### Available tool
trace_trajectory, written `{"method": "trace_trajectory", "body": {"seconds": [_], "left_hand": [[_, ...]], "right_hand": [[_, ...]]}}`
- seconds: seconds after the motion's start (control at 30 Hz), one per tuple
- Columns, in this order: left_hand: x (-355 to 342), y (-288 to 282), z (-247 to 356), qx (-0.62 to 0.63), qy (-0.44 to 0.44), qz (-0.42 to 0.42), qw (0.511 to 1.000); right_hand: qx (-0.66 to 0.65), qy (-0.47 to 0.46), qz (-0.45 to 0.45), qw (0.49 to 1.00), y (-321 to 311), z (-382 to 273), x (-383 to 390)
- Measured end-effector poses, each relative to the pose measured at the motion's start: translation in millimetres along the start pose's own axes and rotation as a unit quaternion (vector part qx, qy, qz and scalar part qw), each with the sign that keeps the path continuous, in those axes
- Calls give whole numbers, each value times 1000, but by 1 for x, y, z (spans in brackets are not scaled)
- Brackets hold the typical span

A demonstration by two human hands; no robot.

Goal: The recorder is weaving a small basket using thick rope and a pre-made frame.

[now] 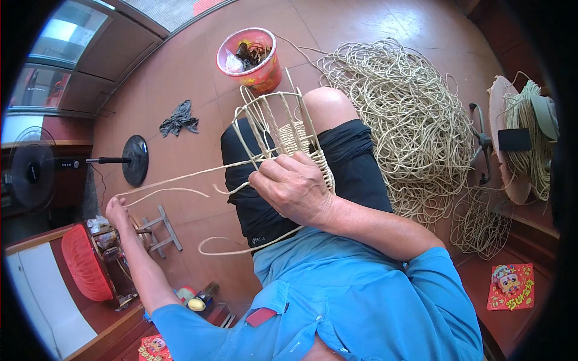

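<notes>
A half-woven cane basket point(283, 129) with upright stakes rests on my lap, over black shorts. My right hand point(295, 186) grips its woven rim and pinches the cane against it. A long pale cane strand point(180, 178) runs leftward from the basket to my left hand point(115, 209), which is stretched far out to the left and shut on the strand's end. A loose loop of the same cane point(241, 246) hangs below the basket, across my thigh.
A big tangled heap of cane point(403, 114) lies on the floor to the right. A red bucket point(250, 57) stands beyond my knee. A floor fan point(36, 171), dark rag point(179, 118), small wooden stool point(158, 231) and red basket point(84, 265) sit at left.
</notes>
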State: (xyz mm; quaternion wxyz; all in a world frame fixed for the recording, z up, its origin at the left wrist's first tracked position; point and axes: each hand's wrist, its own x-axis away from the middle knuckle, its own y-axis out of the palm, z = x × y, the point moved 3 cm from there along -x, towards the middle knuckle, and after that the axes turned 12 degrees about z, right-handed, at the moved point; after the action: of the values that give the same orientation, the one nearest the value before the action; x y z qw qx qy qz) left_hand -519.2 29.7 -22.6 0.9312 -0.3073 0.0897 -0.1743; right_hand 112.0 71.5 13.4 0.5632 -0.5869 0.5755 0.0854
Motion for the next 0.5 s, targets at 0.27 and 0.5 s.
{"method": "trace_trajectory", "body": {"seconds": [0.27,0.5], "left_hand": [[334,117,124,91,223,-503,830],[348,124,133,112,171,-482,852]], "right_hand": [[-5,12,-6,1000,-1,1,4],[-14,17,11,1000,-3,0,1]]}}
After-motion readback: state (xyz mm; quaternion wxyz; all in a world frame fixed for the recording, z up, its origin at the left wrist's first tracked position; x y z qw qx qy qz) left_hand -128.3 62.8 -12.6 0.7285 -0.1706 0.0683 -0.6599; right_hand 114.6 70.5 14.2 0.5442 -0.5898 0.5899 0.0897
